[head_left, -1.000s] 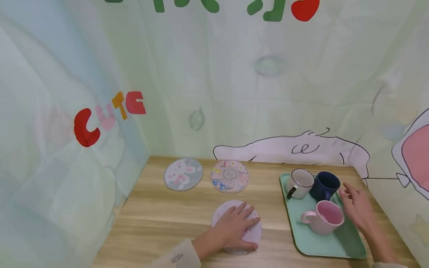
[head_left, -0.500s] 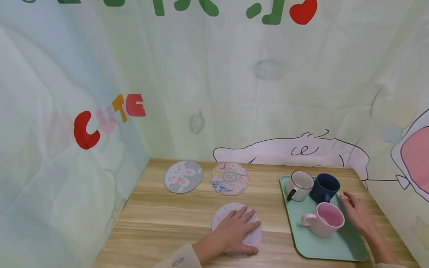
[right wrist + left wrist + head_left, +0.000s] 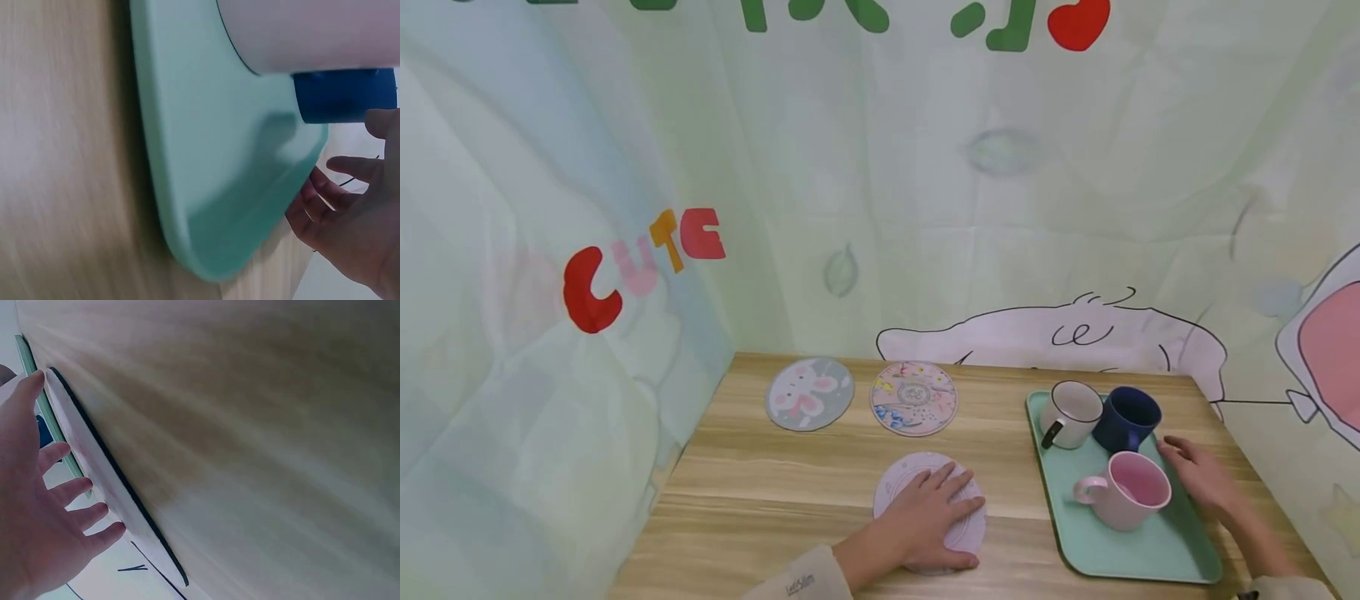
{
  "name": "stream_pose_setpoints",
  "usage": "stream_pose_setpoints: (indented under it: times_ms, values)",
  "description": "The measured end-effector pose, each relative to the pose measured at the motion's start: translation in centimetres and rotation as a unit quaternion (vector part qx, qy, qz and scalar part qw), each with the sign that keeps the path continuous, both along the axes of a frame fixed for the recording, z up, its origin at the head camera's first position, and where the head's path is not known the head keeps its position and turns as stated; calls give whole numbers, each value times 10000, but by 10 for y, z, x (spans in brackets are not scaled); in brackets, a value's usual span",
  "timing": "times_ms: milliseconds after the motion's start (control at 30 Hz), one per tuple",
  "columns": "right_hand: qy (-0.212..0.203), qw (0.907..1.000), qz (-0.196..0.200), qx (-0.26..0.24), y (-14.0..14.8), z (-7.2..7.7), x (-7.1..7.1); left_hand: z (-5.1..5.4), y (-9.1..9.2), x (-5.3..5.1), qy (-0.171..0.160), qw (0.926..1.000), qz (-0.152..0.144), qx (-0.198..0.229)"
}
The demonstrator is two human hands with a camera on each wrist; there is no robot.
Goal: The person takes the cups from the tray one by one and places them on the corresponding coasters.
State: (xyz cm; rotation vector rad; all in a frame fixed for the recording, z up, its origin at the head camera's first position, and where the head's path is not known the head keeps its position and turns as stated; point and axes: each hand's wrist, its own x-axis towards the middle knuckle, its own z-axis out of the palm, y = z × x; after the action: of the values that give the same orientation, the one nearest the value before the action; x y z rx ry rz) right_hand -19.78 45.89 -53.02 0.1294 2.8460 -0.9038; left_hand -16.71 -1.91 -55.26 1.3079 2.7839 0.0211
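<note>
The left hand lies with spread fingers on a round pale lilac mat at the table's front middle; the left wrist view shows its fingers along the mat's edge. At the green tray's right edge is the right hand, its fingers loosely bent and holding nothing. On the tray stand a white mug with a black handle, a dark blue mug and a pink mug. In the right wrist view, the right hand is beside the tray rim, near the blue mug.
Two round mats lie at the back of the wooden table: a grey one with a rabbit and a pink floral one. Printed fabric hangs behind the table and at its sides.
The right hand has dropped slightly toward the table beside the tray's right edge. The left hand stays on the lilac mat.
</note>
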Motion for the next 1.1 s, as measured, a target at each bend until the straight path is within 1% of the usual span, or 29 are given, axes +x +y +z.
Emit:
stream_pose_setpoints:
  times_ms: [100, 200, 333, 467, 567, 700, 800, 900, 1100]
  values:
    - [-324, 9988, 38, -363, 5, 3, -4, 1, 0, -1, -42, 10000, -40, -1]
    - [-681, 9950, 120, -714, 11, 2, -7, 3, 0, -2, -14, 10000, -72, -46]
    - [-853, 9919, 200, -918, 19, -1, -11, 6, 1, -2, 17, 9999, -106, -128]
    - [-962, 9895, 124, -1068, 24, -2, -12, 5, 3, -3, 1, 9997, -134, -224]
    - [-888, 9901, 114, -1085, 26, -4, -13, 4, 4, -4, 18, 9994, -145, -300]
    - [-509, 9937, 330, -939, 26, -7, -14, 7, 4, -4, -68, 9992, -126, -367]
    - [-335, 9954, 431, -790, 25, -9, -14, 6, 4, -4, -178, 9991, -103, -365]
    - [-351, 9963, 403, -680, 25, -11, -14, 3, 4, -3, -210, 9991, -94, -348]
    - [-424, 9956, 383, -738, 29, -11, -14, 2, 5, -3, -91, 9994, -137, -317]
